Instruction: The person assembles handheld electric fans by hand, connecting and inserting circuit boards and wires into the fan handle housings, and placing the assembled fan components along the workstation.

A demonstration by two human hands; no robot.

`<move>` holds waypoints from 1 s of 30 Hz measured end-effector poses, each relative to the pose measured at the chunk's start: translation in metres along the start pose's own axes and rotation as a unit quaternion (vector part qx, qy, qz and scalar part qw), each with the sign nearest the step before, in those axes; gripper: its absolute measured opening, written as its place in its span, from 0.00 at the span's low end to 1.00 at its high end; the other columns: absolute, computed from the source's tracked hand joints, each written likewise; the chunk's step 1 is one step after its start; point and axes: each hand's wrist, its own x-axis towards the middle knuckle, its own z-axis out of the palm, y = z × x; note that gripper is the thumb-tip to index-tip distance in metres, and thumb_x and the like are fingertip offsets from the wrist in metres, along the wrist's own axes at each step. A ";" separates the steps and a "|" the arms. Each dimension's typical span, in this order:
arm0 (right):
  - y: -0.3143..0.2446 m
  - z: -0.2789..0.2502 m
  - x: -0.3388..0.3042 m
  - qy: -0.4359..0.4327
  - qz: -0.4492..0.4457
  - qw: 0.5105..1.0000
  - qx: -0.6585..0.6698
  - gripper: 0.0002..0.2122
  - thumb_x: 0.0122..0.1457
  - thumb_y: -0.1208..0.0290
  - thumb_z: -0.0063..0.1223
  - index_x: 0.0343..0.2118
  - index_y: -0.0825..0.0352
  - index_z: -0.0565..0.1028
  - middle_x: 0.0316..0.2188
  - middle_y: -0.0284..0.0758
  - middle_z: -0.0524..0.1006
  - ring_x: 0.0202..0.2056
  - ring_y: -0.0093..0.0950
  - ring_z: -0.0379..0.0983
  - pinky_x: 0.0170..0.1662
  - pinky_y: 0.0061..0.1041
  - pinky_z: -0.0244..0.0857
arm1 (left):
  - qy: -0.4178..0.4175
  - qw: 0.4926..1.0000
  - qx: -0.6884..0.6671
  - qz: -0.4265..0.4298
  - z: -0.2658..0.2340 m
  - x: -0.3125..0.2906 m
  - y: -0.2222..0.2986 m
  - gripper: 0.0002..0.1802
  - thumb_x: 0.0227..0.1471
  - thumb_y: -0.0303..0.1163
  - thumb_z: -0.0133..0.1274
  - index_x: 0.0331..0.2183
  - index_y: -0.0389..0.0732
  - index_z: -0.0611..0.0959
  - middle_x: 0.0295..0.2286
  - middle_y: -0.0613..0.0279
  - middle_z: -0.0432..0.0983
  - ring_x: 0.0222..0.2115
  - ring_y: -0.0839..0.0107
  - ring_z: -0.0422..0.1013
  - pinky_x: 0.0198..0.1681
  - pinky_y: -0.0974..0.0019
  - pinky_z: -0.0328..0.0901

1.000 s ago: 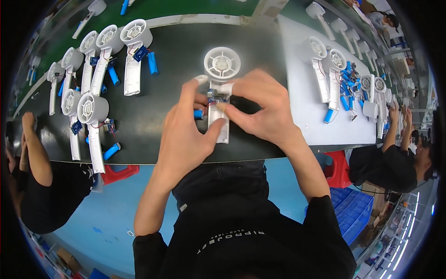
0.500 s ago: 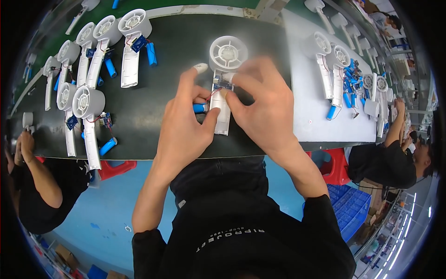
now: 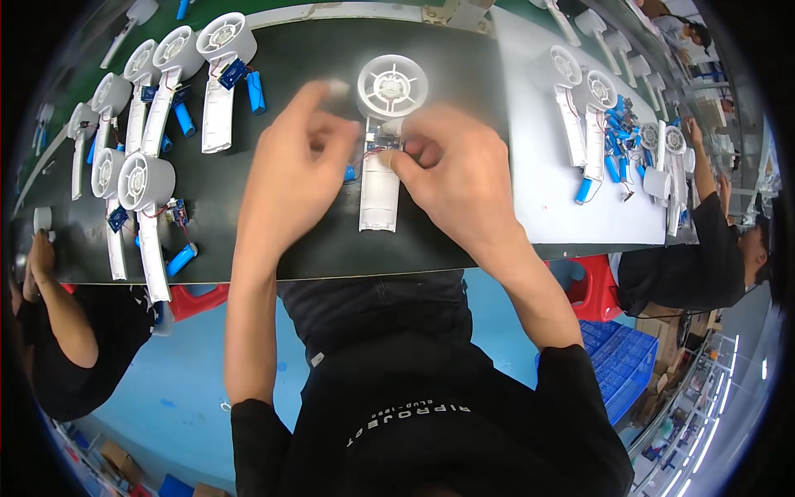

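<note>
Two hands at a white fan (image 3: 392, 86) lying on the dark table (image 3: 306, 248).
The right hand (image 3: 455, 170) has thumb and fingers close together at the circuit board (image 3: 383, 143) in the handle (image 3: 379, 197); any grip is unclear. The left hand (image 3: 296, 161), index finger raised, blurs near a blue battery (image 3: 349, 173); its hold cannot be told.

Place: a factory workshop, from where I stand
Bench (image 3: 224, 190): many half-built white fans (image 3: 392, 85), heaped blue batteries (image 3: 611, 168)
Neighbours (image 3: 87, 356): working on both sides
</note>
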 end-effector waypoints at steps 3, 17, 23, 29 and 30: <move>0.002 0.000 -0.002 -0.039 0.023 0.999 0.028 0.07 0.47 0.76 0.64 0.30 0.66 0.79 0.24 0.35 0.76 0.25 0.34 0.75 0.27 0.31 0.68 | -0.056 0.994 -0.064 -0.061 0.003 0.009 -0.010 0.39 0.47 0.22 0.58 0.58 0.26 0.60 0.28 0.50 0.80 0.30 0.69 0.77 0.33 0.68 0.71; 0.032 -0.017 0.025 -0.192 0.307 0.869 0.339 0.07 0.54 0.74 0.64 0.31 0.70 0.77 0.28 0.35 0.82 0.28 0.20 0.79 0.29 0.17 0.73 | -0.015 0.990 -0.101 -0.102 0.012 0.011 0.003 0.47 0.42 0.18 0.58 0.61 0.23 0.52 0.24 0.52 0.79 0.24 0.70 0.76 0.29 0.70 0.70; 0.026 -0.017 0.024 -0.197 0.301 0.873 0.330 0.08 0.55 0.72 0.64 0.32 0.70 0.76 0.27 0.33 0.82 0.28 0.20 0.79 0.29 0.18 0.73 | 0.002 0.996 -0.048 -0.077 0.018 0.011 0.000 0.44 0.43 0.17 0.55 0.60 0.26 0.56 0.23 0.56 0.77 0.24 0.72 0.74 0.26 0.71 0.67; 0.022 -0.032 0.024 -0.168 0.282 0.874 0.358 0.10 0.61 0.69 0.58 0.41 0.68 0.75 0.37 0.36 0.81 0.31 0.22 0.78 0.31 0.20 0.74 | 0.021 0.985 -0.135 -0.103 -0.017 0.019 0.040 0.51 0.39 0.18 0.58 0.62 0.24 0.50 0.25 0.55 0.80 0.24 0.72 0.73 0.27 0.70 0.67; 0.030 -0.035 0.025 -0.166 0.272 0.872 0.372 0.10 0.61 0.69 0.57 0.42 0.68 0.75 0.36 0.35 0.81 0.30 0.21 0.77 0.32 0.20 0.74 | 0.044 0.991 -0.105 -0.076 -0.029 0.029 0.057 0.53 0.39 0.18 0.59 0.62 0.22 0.48 0.24 0.55 0.80 0.24 0.72 0.73 0.27 0.70 0.67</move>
